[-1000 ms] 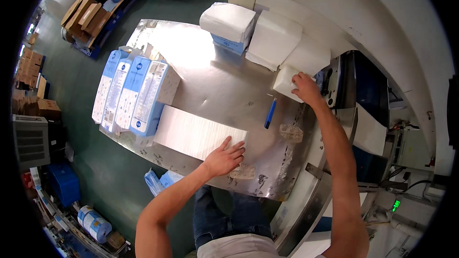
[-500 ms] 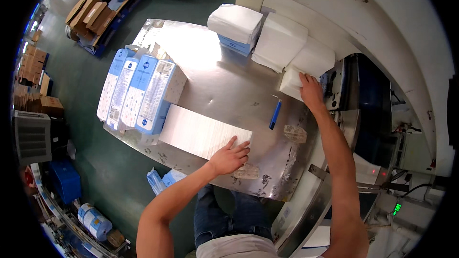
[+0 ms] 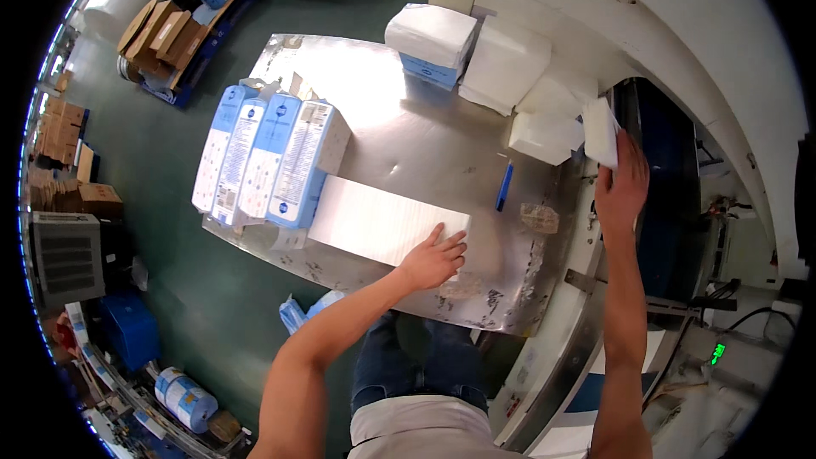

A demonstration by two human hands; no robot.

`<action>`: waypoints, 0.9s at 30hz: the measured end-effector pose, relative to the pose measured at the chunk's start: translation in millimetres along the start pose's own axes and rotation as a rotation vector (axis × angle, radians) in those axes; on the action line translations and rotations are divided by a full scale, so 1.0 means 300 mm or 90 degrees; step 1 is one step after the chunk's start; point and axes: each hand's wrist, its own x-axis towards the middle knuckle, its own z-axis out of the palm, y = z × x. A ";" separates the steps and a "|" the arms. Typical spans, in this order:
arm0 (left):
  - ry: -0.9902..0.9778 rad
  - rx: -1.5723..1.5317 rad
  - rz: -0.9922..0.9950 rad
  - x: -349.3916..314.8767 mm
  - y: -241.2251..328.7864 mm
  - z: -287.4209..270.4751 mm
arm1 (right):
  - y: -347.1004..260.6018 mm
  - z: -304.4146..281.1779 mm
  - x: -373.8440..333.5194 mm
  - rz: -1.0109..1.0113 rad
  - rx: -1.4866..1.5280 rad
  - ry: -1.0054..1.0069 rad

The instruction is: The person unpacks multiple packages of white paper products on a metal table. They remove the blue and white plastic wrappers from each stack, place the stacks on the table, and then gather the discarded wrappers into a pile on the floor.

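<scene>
My left hand [image 3: 435, 258] lies with outstretched fingers on the right end of a long row of white folded paper tissues [image 3: 370, 211]. Over at the machine side, beyond the table's right edge, my right hand [image 3: 625, 185] grips a small stack of white tissues [image 3: 600, 131], held up on edge. Just left of it sits another short white tissue stack [image 3: 542, 138] at the table corner. A slim blue tool, perhaps a pen or cutter [image 3: 505, 186], rests on the metal table between my hands.
Blue-and-white printed packs [image 3: 285, 157] stand side by side at the table's left. Larger white stacks [image 3: 507, 59] and a white-topped blue pack [image 3: 431, 38] line the back wall. A dark machine opening [image 3: 667, 178] is at right. A loaded pallet [image 3: 183, 55] stands far left.
My right hand has lifted a small tissue stack off the table corner and moved it right toward the machine. My left hand stays on the tissue row; the whole view has shifted slightly.
</scene>
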 end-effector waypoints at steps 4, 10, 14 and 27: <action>0.013 0.010 0.020 -0.011 -0.015 0.020 | -0.225 -0.224 -0.160 0.324 0.410 -0.191; 0.008 -0.006 0.034 0.010 -0.012 0.029 | -0.277 -0.050 -0.599 0.743 1.455 -0.144; -0.044 -0.001 0.026 0.002 -0.025 0.031 | -0.431 0.183 -0.811 1.040 1.456 -0.023; -0.029 -0.003 0.067 -0.005 -0.041 0.030 | -0.460 0.168 -0.887 1.024 1.030 -0.206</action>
